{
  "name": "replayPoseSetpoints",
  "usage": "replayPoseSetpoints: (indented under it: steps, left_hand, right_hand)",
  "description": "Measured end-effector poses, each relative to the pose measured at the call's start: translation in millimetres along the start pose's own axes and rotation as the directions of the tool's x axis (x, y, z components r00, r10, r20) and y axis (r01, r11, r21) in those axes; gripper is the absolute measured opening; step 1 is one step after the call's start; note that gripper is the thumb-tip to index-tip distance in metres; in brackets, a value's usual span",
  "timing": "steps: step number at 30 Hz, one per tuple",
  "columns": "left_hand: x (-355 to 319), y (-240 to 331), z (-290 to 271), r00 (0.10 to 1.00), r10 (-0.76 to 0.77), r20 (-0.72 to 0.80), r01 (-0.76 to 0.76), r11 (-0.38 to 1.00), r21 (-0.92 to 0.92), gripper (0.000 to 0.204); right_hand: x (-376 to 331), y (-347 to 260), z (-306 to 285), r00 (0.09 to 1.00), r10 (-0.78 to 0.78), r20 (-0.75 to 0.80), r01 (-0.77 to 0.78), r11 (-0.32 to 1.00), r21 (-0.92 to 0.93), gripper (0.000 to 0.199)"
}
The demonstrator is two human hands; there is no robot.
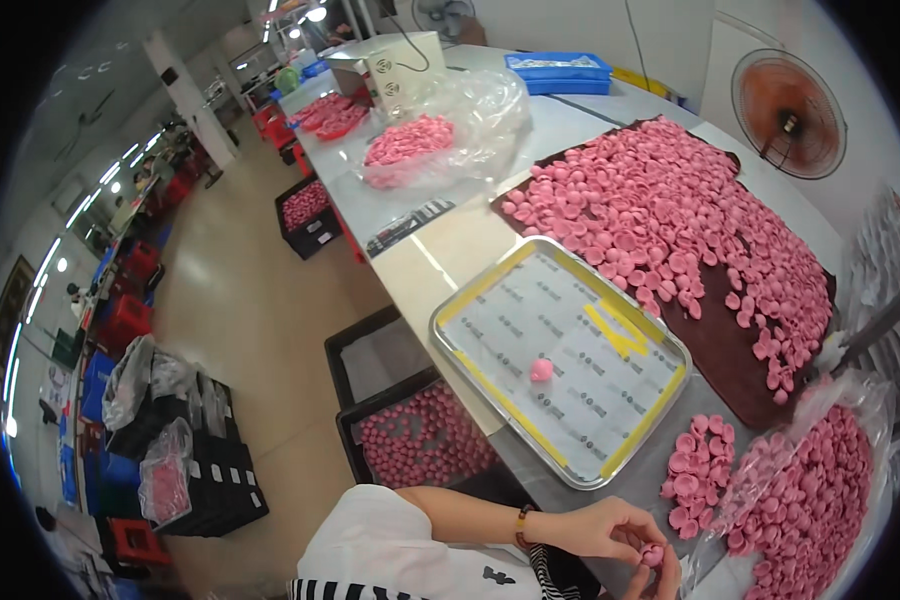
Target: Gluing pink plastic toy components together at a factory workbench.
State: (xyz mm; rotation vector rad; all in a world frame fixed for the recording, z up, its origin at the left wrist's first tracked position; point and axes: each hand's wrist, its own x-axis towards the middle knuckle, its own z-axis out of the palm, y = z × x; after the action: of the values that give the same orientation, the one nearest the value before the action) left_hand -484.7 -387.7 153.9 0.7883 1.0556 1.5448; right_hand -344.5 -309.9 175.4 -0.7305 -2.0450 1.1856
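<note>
My left hand (pixel 598 527), with a beaded bracelet at the wrist, pinches a small round pink piece (pixel 652 555) at the table's near edge. The fingers of my right hand (pixel 667 578) close on the same piece from below; the lower frame edge cuts off part of that hand. Beyond them lies a metal tray (pixel 594 483) lined with printed paper and edged in yellow tape. One pink ball (pixel 541 370) sits on this paper. Just right of the tray is a small heap of cup-shaped pink pieces (pixel 698 475), beside an open clear bag full of more (pixel 810 510).
A brown cloth (pixel 715 345) bears a wide spread of pink cups. Farther back are another bag of pink pieces (pixel 410 140), a beige machine (pixel 407 72) and a blue tray (pixel 560 85). Black crates (pixel 348 440) stand left of the table; a fan (pixel 790 115) is at right.
</note>
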Motion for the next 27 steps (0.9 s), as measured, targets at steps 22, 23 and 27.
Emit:
replayPoseSetpoints:
  steps: [22, 23, 27]
  left_hand:
    - [104, -75, -16, 0.999, 0.003, 0.035, -0.007, 0.993, 0.122, 0.038]
    - [105, -79, -14, 0.999, 0.018, 0.031, -0.023, 0.988, 0.153, 0.038]
    - [108, -94, -16, 0.997, 0.078, 0.026, -0.082, 0.962, 0.261, 0.039]
  right_hand:
    - [55, 137, -28, 0.984, -0.179, 0.005, 0.179, 0.982, -0.054, 0.043]
    - [56, 140, -29, 0.982, -0.187, 0.003, 0.187, 0.98, -0.076, 0.043]
    - [56, 155, -31, 0.982, -0.189, 0.023, 0.19, 0.973, -0.129, 0.044]
